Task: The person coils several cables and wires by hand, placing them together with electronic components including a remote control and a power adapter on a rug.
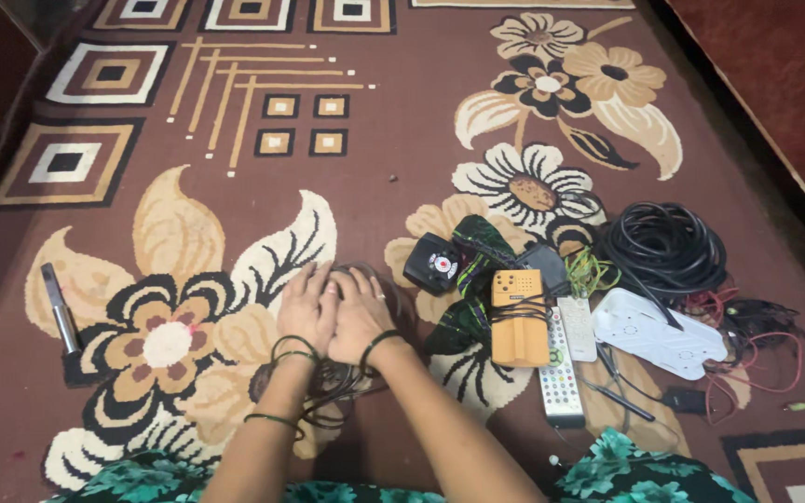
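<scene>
Maroon carpet (393,140): patterned with cream and tan flowers and nested squares; everything lies on it.
Left hand (307,307): palm down, fingers stretched forward and close together, pressed flat on a loop of thin dark cable; whether it grips anything I cannot tell. Dark bands circle the wrist.
Right hand (359,312): palm down just beside the left one, the two touching at the thumbs, fingers spread a little over the same loop; a grip cannot be made out.
Thin dark cable (337,382): lies on the carpet under both hands and trails back below the wrists in loose loops toward the person's lap.
Black round gadget (433,264): right of the hands, near them, with a red and white face.
Orange box (519,317): upright rectangle, wrapped with a dark cord, lying on a green and black cloth (477,244).
White remotes (566,359): two, just right of the orange box, side by side.
White flat plate (656,333): further right, a black lead across it.
Black coiled cable (663,247): thick bundle, well apart from the hands, above the white plate.
Red and black wires (761,349): tangled at the far right.
Grey bar tool (61,317): lies alone, far left of the hands.
</scene>
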